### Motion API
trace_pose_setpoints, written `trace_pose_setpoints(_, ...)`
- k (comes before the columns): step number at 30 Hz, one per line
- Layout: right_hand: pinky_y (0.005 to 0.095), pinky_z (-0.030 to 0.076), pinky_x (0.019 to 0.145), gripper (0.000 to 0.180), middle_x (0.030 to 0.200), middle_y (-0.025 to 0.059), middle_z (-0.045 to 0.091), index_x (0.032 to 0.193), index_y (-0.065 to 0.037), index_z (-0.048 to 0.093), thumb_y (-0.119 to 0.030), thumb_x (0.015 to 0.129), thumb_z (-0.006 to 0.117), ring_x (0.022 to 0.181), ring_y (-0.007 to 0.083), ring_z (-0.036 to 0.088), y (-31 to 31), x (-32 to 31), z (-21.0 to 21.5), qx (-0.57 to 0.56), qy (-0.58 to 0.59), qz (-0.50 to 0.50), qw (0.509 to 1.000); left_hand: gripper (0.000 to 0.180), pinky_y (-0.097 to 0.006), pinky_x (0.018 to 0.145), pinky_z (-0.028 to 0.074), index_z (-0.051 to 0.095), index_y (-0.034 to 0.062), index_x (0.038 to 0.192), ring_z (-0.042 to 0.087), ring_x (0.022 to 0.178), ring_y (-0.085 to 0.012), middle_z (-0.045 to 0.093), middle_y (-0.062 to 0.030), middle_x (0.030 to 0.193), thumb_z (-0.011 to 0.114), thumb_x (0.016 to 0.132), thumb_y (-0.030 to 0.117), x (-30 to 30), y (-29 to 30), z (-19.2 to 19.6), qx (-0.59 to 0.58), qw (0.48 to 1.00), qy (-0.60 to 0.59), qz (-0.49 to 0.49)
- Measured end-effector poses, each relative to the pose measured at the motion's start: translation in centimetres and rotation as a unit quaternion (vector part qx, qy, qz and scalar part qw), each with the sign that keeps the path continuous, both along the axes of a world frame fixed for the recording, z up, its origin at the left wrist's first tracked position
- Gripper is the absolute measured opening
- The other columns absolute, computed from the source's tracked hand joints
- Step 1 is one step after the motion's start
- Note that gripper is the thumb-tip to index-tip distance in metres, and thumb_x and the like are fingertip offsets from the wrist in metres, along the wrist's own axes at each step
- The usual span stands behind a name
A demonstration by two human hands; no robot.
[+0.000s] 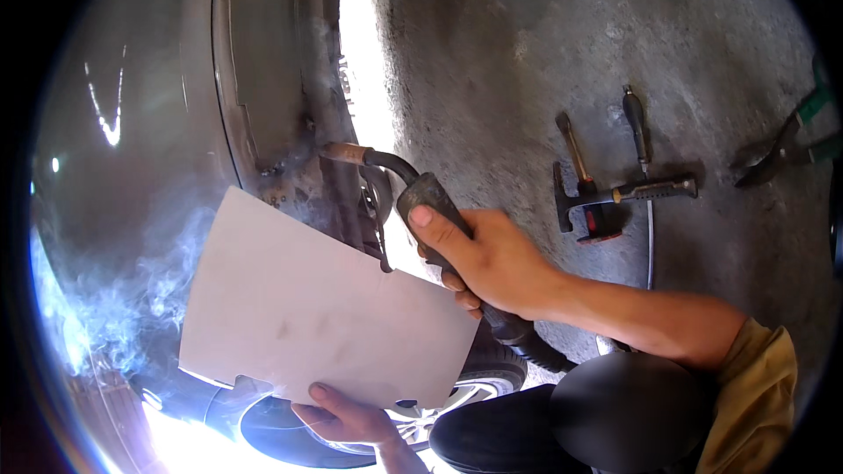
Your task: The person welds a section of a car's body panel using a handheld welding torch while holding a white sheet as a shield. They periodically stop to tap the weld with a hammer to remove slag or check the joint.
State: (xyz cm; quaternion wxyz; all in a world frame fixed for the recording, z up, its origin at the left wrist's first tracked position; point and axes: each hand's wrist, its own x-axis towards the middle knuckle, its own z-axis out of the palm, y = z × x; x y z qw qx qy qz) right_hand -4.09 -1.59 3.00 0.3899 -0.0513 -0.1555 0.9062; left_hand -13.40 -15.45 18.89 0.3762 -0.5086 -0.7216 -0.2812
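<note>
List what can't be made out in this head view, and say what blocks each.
- Car body below the welding torch tip: hidden by the flat card sheet in the left hand.
- Torch hose: covered by the right hand, then lost behind the knee.
- Green-handled tool: cut off by the right rim.
- Lower left: washed out by glare and smoke.
- Hammers: too small for detail.

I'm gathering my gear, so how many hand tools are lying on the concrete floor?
4. A hammer, a chisel crossing behind it, and a screwdriver just right lie together; green-handled snips sit at the far right edge. Others may be hidden outside the view.
</note>
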Motion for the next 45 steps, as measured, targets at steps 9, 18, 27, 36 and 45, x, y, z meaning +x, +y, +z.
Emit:
trace_pose_setpoints(9,0.0293,0.037,0.034,0.066,0.045,0.004,0.045,0.061,-0.001,0.049,-0.06,0.091,0.046,0.037,0.014,0.05,0.0,0.0,-0.4,0.014,0.028,0.024,0.999,0.049,-0.031,0.064,0.049,0.049,-0.0051,0.119,0.059,0.082,-0.0195,0.058,-0.0145,0.099,0.048,0.095,0.038,0.3,0.4,-0.1,0.016,1.0,0.003,0.004)
trace_pose_setpoints(18,0.0288,0.037,0.034,0.067,0.045,0.0059,0.046,0.059,-0.002,0.049,-0.061,0.091,0.046,0.036,0.0149,0.05,0.1,-0.7,-0.4,0.006,0.034,0.002,0.999,0.052,-0.032,0.061,0.05,0.049,-0.0049,0.118,0.06,0.081,-0.0207,0.057,-0.0159,0.098,0.05,0.093,0.041,-0.3,-0.1,0.1,0.018,1.0,-0.001,0.005)
trace_pose_setpoints(27,0.0289,0.038,0.035,0.065,0.043,0.0056,0.047,0.06,-0.002,0.051,-0.059,0.091,0.046,0.036,0.0155,0.051,0.2,-0.6,-0.4,0.017,0.013,-0.007,1.0,0.052,-0.033,0.063,0.05,0.048,-0.0049,0.118,0.059,0.082,-0.0213,0.057,-0.0163,0.099,0.051,0.092,0.04,-1.1,-0.4,0.0,0.012,1.0,-0.014,-0.01)
trace_pose_setpoints(36,0.0294,0.038,0.036,0.066,0.043,0.0054,0.047,0.059,-0.003,0.051,-0.06,0.091,0.045,0.036,0.0152,0.052,0.4,-0.4,0.2,0.019,-0.019,-0.018,0.999,0.053,-0.033,0.062,0.049,0.05,-0.0048,0.116,0.058,0.081,-0.0212,0.057,-0.0155,0.099,0.051,0.091,0.042,-0.6,0.0,0.0,0.011,1.0,-0.008,-0.012)
trace_pose_setpoints(45,0.0293,0.038,0.036,0.065,0.043,0.0056,0.047,0.06,-0.002,0.052,-0.058,0.092,0.045,0.036,0.0146,0.051,0.4,-0.3,0.1,0.028,-0.029,-0.008,0.999,0.056,-0.033,0.062,0.049,0.049,-0.005,0.119,0.059,0.082,-0.0216,0.057,-0.0158,0.099,0.051,0.091,0.044,-0.6,-0.1,0.0,0.01,1.0,0.001,-0.007)
